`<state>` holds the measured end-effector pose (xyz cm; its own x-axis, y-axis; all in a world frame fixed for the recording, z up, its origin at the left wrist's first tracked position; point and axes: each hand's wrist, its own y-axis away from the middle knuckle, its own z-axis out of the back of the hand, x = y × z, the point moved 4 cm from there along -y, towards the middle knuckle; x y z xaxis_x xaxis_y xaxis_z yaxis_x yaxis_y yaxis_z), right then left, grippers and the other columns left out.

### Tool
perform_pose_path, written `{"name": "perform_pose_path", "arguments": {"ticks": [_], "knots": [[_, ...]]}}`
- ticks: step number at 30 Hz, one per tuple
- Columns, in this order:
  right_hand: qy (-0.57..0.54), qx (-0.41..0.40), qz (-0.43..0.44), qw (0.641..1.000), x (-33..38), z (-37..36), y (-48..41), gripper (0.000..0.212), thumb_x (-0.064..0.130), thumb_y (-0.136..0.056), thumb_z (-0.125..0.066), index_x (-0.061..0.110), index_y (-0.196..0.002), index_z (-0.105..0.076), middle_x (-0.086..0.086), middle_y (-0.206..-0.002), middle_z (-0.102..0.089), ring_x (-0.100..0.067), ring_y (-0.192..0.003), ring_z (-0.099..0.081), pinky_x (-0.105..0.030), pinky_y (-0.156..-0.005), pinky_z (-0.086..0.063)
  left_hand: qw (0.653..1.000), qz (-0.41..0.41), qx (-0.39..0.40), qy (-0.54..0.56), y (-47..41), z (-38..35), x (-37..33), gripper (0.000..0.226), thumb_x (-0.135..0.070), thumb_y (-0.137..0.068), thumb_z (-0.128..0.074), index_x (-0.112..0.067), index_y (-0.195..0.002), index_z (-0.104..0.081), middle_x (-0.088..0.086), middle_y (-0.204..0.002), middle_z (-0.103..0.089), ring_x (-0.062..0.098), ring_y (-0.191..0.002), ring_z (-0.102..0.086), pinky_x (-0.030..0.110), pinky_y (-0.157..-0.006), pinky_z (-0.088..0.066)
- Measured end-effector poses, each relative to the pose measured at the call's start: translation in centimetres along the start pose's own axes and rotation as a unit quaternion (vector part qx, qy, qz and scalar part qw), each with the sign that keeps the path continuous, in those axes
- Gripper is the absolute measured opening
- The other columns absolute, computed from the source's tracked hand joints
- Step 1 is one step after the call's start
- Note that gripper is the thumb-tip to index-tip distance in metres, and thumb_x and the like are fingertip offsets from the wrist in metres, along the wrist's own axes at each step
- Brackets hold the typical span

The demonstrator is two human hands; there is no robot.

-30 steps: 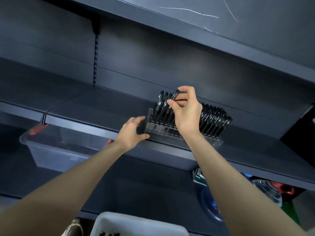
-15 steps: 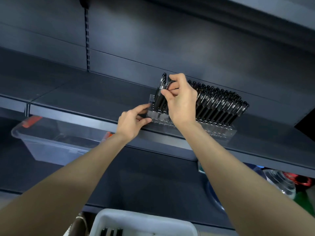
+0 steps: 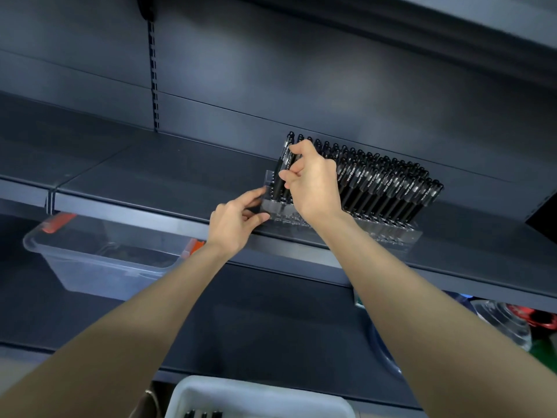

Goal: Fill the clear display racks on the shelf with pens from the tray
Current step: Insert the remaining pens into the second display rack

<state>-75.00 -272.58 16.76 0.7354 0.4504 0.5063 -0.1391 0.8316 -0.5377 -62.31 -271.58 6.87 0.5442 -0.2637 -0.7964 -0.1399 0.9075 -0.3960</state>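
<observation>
A clear display rack (image 3: 388,233) stands on the dark shelf (image 3: 168,176), holding several black pens (image 3: 391,185) that lean back in rows. My right hand (image 3: 313,182) pinches a black pen (image 3: 283,173) at the rack's left end, its tip down among the slots. My left hand (image 3: 235,221) holds the rack's left front corner between thumb and fingers. At the bottom edge, a white tray (image 3: 259,396) shows a few black pen ends.
A clear plastic bin with orange clips (image 3: 99,260) sits on the lower shelf at left. Blue, clear and red items (image 3: 506,324) crowd the lower shelf at right. Another shelf (image 3: 482,13) overhangs above.
My right hand has lowered the pen further into the rack's left end. My left hand stays at the rack's corner. The view has tilted, so the rack sits higher and more to the right.
</observation>
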Motion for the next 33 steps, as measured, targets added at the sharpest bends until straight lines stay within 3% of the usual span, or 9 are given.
{"name": "perform_pose_path", "arguments": {"ticks": [7,11,14,17,19,22,28,33], "knots": [[-0.003,0.002,-0.023,1.000,-0.1,0.1,0.6,0.043,0.011,-0.087,-0.065,0.018,-0.126,-0.048,-0.004,-0.079,-0.066,-0.023,-0.079,-0.064,-0.041,-0.081,-0.052,1.000,0.006,0.018,-0.011,0.0,-0.2,0.1,0.056,-0.020,-0.083,-0.070,-0.033,-0.133,-0.049,-0.006,-0.112,-0.065,0.009,-0.083,-0.060,0.027,-0.093,-0.047],[-0.014,-0.007,-0.029,0.999,0.5,1.2,1.8,0.059,0.012,-0.088,-0.065,0.021,-0.139,-0.038,-0.004,-0.082,-0.065,-0.021,-0.081,-0.063,-0.036,-0.083,-0.050,0.998,0.021,0.043,0.042,0.3,0.4,0.0,0.068,-0.012,-0.082,-0.071,-0.025,-0.140,-0.039,0.002,-0.117,-0.061,0.012,-0.099,-0.058,0.023,-0.092,-0.044],[-0.033,-0.019,-0.044,0.998,1.1,2.4,3.2,0.053,0.015,-0.087,-0.066,0.020,-0.135,-0.043,0.001,-0.083,-0.065,-0.021,-0.084,-0.062,-0.038,-0.085,-0.050,0.999,0.009,0.044,0.014,2.3,1.5,-0.4,0.064,-0.014,-0.083,-0.070,-0.021,-0.139,-0.041,0.004,-0.120,-0.057,0.013,-0.110,-0.054,0.025,-0.097,-0.040],[-0.041,-0.008,-0.050,0.998,1.2,2.3,6.3,0.042,0.017,-0.087,-0.066,0.018,-0.126,-0.050,0.006,-0.083,-0.062,-0.022,-0.086,-0.063,-0.042,-0.083,-0.051,0.999,0.002,0.030,-0.012,6.1,3.0,0.0,0.054,-0.019,-0.085,-0.066,-0.021,-0.136,-0.045,0.002,-0.119,-0.057,0.014,-0.113,-0.053,0.036,-0.099,-0.044],[-0.025,0.032,-0.062,0.997,0.8,1.0,9.7,0.037,0.020,-0.089,-0.064,0.018,-0.124,-0.051,0.005,-0.090,-0.062,-0.021,-0.090,-0.062,-0.040,-0.082,-0.050,0.999,0.009,0.019,-0.025,9.5,3.8,0.8,0.050,-0.019,-0.086,-0.065,-0.016,-0.133,-0.048,0.004,-0.116,-0.059,0.018,-0.108,-0.055,0.041,-0.099,-0.043],[-0.010,0.109,-0.111,0.988,-0.5,-1.9,16.5,0.037,0.023,-0.090,-0.062,0.017,-0.125,-0.050,0.000,-0.104,-0.062,-0.017,-0.094,-0.059,-0.031,-0.080,-0.047,0.996,0.062,0.042,-0.042,15.9,4.2,3.1,0.048,-0.019,-0.087,-0.064,-0.012,-0.132,-0.049,0.008,-0.119,-0.058,0.021,-0.110,-0.055,0.036,-0.099,-0.042],[-0.033,0.249,-0.226,0.941,-3.2,-9.2,31.6,0.034,0.021,-0.089,-0.062,0.013,-0.121,-0.054,-0.006,-0.111,-0.060,-0.023,-0.099,-0.059,-0.034,-0.086,-0.048,0.965,0.202,0.120,-0.114,29.4,3.0,9.8,0.052,-0.027,-0.087,-0.060,-0.009,-0.134,-0.046,0.013,-0.129,-0.048,0.033,-0.118,-0.045,0.039,-0.099,-0.037],[-0.041,0.341,-0.313,0.885,-5.4,-13.8,40.6,0.032,0.024,-0.088,-0.064,0.010,-0.116,-0.055,-0.009,-0.111,-0.060,-0.028,-0.101,-0.060,-0.036,-0.086,-0.049,0.944,0.242,0.156,-0.162,36.6,1.3,12.5,0.069,-0.031,-0.091,-0.056,-0.012,-0.147,-0.021,0.010,-0.147,-0.030,0.033,-0.132,-0.033,0.041,-0.103,-0.034]]}}
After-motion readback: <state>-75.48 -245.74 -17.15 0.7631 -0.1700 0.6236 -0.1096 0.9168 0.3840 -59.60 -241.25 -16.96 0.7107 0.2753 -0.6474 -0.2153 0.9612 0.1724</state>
